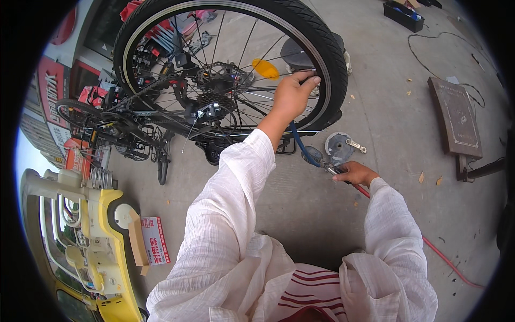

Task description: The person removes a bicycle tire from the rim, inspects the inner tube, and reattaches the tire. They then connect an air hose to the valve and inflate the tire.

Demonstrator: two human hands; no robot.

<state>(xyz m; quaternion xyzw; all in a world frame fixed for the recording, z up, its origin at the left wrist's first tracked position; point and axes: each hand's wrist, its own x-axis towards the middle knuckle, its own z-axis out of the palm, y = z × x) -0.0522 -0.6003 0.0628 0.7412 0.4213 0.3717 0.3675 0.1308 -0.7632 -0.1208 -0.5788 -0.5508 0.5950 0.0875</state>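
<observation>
In front of me stands a bicycle wheel with a black tyre (333, 59), a silver rim, a rear sprocket cluster (212, 104) and an orange reflector (265, 69). My left hand (294, 94) is closed in a pinch at the inner side of the rim; what sits between its fingertips is hidden. A blue hose (301, 140) runs from behind that hand down to a tyre inflator (328, 167) with a round gauge (313, 156). My right hand (357, 173) is closed around the inflator's handle. From there a red air hose (448, 262) trails across the ground.
A round grey metal plate with a lever (343, 148) lies beside the inflator. Brown board-like stand (456, 118) and black tray (403, 17) are on the right. Leftward are another bicycle (102, 121), a red-and-white carton (154, 240) and a yellow vehicle (110, 241).
</observation>
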